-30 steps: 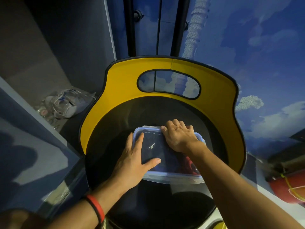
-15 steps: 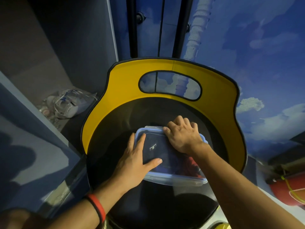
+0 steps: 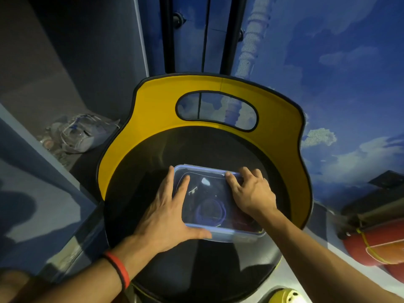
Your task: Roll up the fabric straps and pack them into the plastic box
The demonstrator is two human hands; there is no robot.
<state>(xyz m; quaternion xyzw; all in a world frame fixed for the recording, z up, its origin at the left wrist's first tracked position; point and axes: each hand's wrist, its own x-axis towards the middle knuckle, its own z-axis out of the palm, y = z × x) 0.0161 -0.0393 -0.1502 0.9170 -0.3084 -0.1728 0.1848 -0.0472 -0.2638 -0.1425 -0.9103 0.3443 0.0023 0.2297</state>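
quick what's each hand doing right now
Left hand: open, flat on the lid of the plastic box, thumb along its near edge.
Right hand: fingers curled over the box's far right rim, gripping it.

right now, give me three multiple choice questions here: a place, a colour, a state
1. Where does the clear plastic box with its blue-rimmed lid sit? A on the black seat of the yellow-backed chair; B on the floor; C on a shelf.
2. What colour is the wristband? A green; B red; C white.
3. How is the box? A lidless; B tipped over; C lidded.
Key: 1A, seat shows around it; 2B, red at the left wrist; 3C, left hand presses the lid, right hand grips its far edge.
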